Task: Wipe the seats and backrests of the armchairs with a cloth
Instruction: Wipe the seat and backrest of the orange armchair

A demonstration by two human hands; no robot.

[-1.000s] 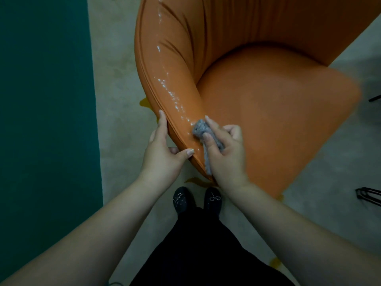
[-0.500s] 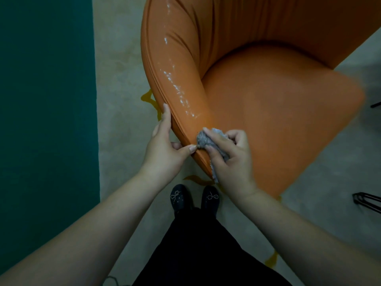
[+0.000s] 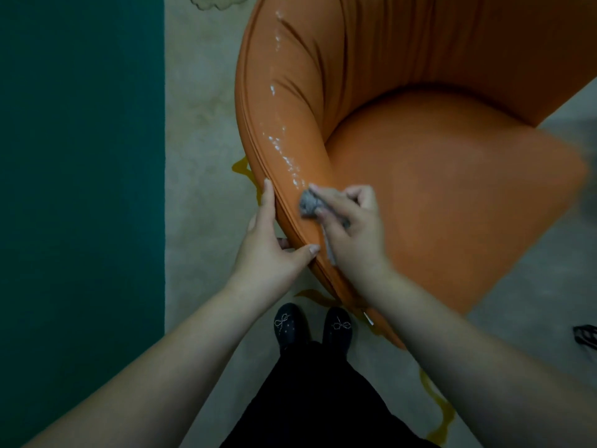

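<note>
A flat teal carpet [image 3: 80, 189] fills the left edge, cut off by the frame, beside pale patterned floor [image 3: 200, 156]. The left hand [image 3: 271, 250] clamps the orange armchair [image 3: 452, 205] at its curved armrest rim, fingers spread, thumb over the top; its palm is hidden. Glossy wet streaks [image 3: 284, 150] run down the smooth, creased upholstery. The right hand [image 3: 352, 231] has its grip clenched on a bunched grey cloth [image 3: 308, 205], pressed against the armrest; most of the cloth is hidden under the fingers. The seat's right side blurs.
</note>
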